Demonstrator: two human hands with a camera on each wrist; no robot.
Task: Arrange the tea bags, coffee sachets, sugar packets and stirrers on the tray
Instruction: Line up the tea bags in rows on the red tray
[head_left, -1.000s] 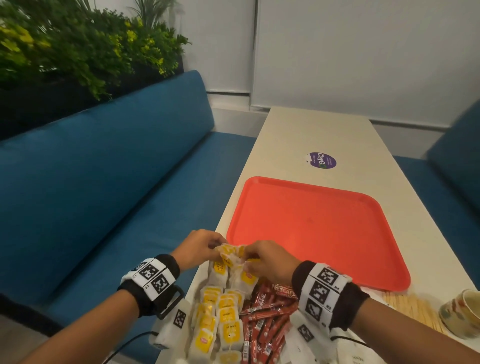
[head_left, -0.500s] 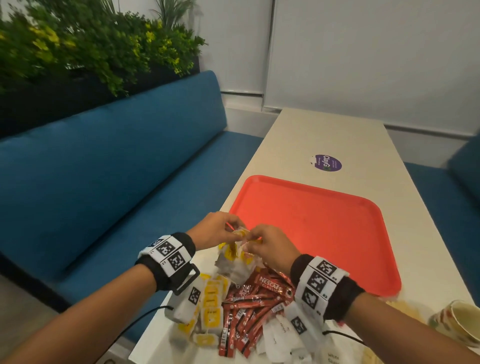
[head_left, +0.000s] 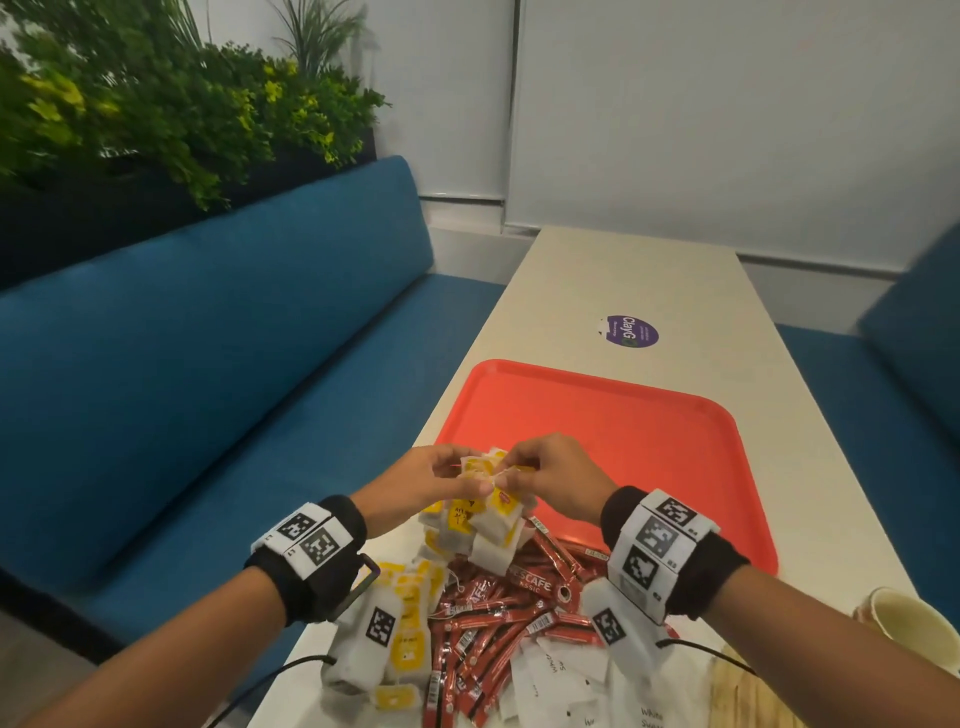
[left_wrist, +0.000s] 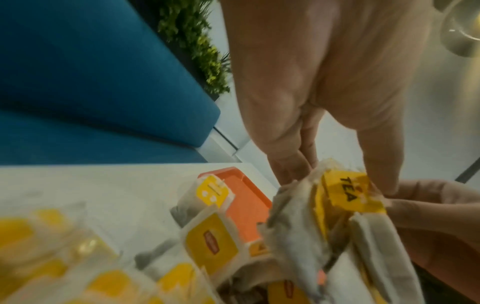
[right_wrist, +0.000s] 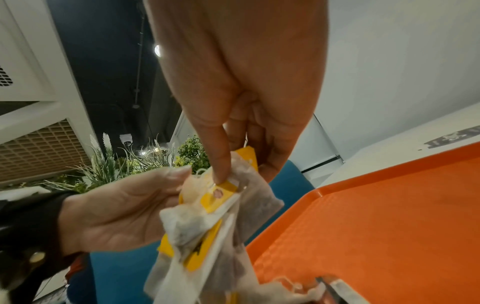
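1. A long pale counter (head_left: 623, 280) is seen running between blue benches (head_left: 208, 374), with green plants (head_left: 156, 114) behind the left bench and a white wall at the far end

2. An orange tray (head_left: 613, 431) is laid on the counter with nothing yet resting inside it; its near left corner lies just beyond the hands

3. A cluster of tea bags (head_left: 488, 499) with yellow tags is held raised above the counter, hanging downward between the hands; the left hand (head_left: 415, 483) is clenched on its left side and the right hand (head_left: 556, 483) is pinched on its top, thumb and fingertip closed on a tag

4. The tray is judged to lie forward and to the right of the cluster, so the right hand is the nearer one for the carry

5. More tea bags (head_left: 400, 634), red coffee sachets (head_left: 498, 618), white sugar packets (head_left: 561, 680) and wooden stirrers (head_left: 748, 696) are left loose on the counter below the wrists, beside a paper cup (head_left: 909, 618)
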